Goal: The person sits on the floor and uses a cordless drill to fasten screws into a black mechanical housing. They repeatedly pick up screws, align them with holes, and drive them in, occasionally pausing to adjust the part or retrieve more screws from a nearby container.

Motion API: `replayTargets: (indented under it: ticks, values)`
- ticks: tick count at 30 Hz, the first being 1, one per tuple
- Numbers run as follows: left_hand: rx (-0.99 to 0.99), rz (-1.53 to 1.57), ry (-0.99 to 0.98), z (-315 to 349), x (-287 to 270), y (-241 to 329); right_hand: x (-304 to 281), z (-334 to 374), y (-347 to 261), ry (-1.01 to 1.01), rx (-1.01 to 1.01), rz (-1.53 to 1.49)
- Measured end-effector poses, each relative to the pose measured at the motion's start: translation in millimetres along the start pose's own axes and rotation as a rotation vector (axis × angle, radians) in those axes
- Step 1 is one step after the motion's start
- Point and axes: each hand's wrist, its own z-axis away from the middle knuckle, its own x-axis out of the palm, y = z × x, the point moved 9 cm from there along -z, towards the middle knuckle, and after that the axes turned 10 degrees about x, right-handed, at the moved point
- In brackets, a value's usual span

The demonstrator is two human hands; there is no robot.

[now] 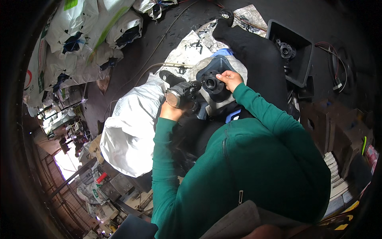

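Note:
My left hand (171,112) is closed around a grey hand-held power tool (179,95) with a round, pale rear end. Its dark tip points right, close to a black round flanged part (211,82) with a hole in its middle. Thumb and fingers of my right hand (230,80) pinch the right edge of that part. Whether the tip touches the part I cannot tell. Beneath the part, over my lap, lies a dark tray-like piece (219,63) on pale cloth (240,67). The undersides of the tool and the left fingers are partly hidden.
On the right, a grey bin (309,53) holds several similar black parts (287,51). A large white sack (129,131) lies beside my left arm. Filled white bags (71,24) are piled at the upper left. A hose (153,65) and cables (342,65) run across the floor. Dark blocks (330,119) stand at right.

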Motion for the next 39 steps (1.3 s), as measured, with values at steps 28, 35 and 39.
replayTargets:
  ticks: [28, 35, 39]
  values:
    - [-0.065, -0.305, -0.149, -37.5, 17.2, -15.4, -32.4, -36.4, 32.2, 0.239, -0.073, 0.465]
    - [-0.102, -0.324, -0.08, -37.0, 18.2, -18.0, -29.2, -25.6, 14.7, 0.265, -0.103, 0.573]
    - [-0.079, -0.119, 0.002, -28.8, 11.0, -14.4, -31.1, -21.8, 6.8, 0.318, -0.203, 0.599]
